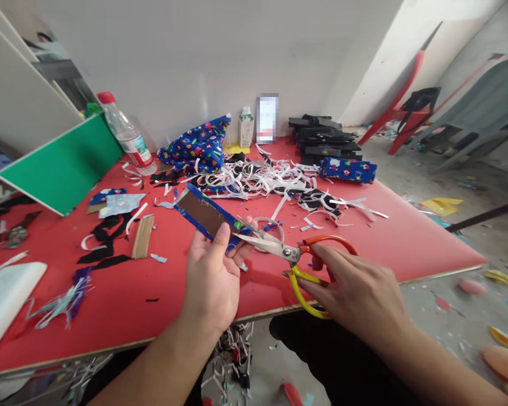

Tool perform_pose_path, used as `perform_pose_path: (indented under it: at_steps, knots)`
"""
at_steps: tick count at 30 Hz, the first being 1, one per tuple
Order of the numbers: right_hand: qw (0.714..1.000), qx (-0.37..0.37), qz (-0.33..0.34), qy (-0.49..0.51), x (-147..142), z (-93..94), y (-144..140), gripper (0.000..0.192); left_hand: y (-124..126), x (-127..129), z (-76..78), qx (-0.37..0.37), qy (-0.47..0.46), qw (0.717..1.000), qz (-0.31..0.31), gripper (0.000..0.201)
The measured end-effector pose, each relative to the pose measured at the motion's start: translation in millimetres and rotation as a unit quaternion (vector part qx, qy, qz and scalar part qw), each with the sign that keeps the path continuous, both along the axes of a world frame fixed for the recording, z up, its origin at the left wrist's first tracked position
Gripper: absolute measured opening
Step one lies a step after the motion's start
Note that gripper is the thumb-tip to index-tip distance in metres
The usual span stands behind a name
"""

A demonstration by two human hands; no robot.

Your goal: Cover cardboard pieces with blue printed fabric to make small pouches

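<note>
My left hand (215, 270) grips a flat brown rectangular piece (203, 211) edged with blue patterned fabric, thumb on top and fingers beneath. In my right hand (351, 282) is a pair of scissors (285, 252) with one orange and one yellow handle. Their blades are parted and point left, at the right end of the brown piece, near my left fingertips. Whether the fabric lies between the blades I cannot tell. Just behind my hands a heap of white and black strips (262, 177) covers part of the red table (254, 293).
At the back stand a plastic bottle (129, 135), crumpled blue patterned fabric (195, 146), a carton (246, 128), a phone (266, 118), stacked black pieces (325, 138) and a blue patterned bundle (349, 170). A green board (63, 163) leans at left. Scraps surround a cardboard strip (144, 237).
</note>
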State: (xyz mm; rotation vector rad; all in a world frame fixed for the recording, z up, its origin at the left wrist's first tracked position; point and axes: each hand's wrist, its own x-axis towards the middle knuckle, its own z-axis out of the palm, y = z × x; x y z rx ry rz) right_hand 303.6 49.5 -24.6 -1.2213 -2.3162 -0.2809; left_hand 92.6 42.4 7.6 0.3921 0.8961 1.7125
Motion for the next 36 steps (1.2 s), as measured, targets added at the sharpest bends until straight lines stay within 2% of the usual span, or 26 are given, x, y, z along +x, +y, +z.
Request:
perform_pose_path:
  at_steps: [4, 11, 16, 23, 31, 36]
  knots:
    - [1.000, 0.017, 0.004, -0.005, 1.8, 1.5, 1.5, 0.047, 0.4, -0.4, 0.2, -0.024, -0.013, 1.000, 0.001, 0.028]
    - [0.999, 0.005, 0.042, -0.018, 19.0, 0.9, 11.2, 0.038, 0.1, -6.5, -0.8, -0.020, 0.009, 0.998, -0.057, 0.030]
    - [0.998, 0.020, 0.051, -0.036, 25.7, -1.4, 11.2, 0.041, 0.8, -9.2, -2.9, -0.018, 0.009, 0.997, -0.077, 0.033]
    - [0.997, 0.037, -0.014, -0.059, 15.4, 3.1, 1.9, 0.045, -1.3, 0.3, -2.6, -0.034, 0.010, 0.999, -0.031, 0.027]
    - [0.995, 0.059, -0.011, -0.078, 10.0, 0.6, -2.5, 0.050, -2.7, 1.4, -4.6, -0.052, 0.001, 0.999, 0.000, 0.013]
    - [0.997, 0.047, -0.003, -0.068, 12.4, -7.1, 1.4, 0.046, -2.7, -0.1, -3.7, -0.064, 0.006, 0.998, 0.017, 0.020]
